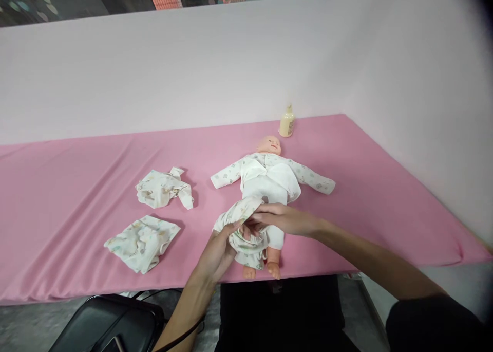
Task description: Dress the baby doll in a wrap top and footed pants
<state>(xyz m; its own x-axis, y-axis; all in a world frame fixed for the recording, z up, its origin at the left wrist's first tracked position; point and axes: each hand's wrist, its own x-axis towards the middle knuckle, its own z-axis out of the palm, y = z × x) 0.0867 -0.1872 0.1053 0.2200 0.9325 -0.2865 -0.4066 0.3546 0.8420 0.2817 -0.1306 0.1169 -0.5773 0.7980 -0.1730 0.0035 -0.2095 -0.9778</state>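
A baby doll (269, 145) lies on its back, wearing a white long-sleeved top (265, 168) with patterned sleeves spread to both sides. Over its legs, a pair of patterned baby pants (246, 207) is bunched up between my hands. My left hand (220, 249) is closed on the near left edge of this cloth. From the right, my right hand (281, 218) grips its upper edge, fingers partly tucked inside the opening. Both doll feet (273, 270) show below the cloth at the table's front edge.
Two crumpled patterned baby garments, a small top (164, 187) and a folded piece (142, 243), lie to the left on the pink sheet (77, 187). A pale yellow pump bottle (287, 122) stands behind the doll's head. A black chair (111, 323) is at the lower left.
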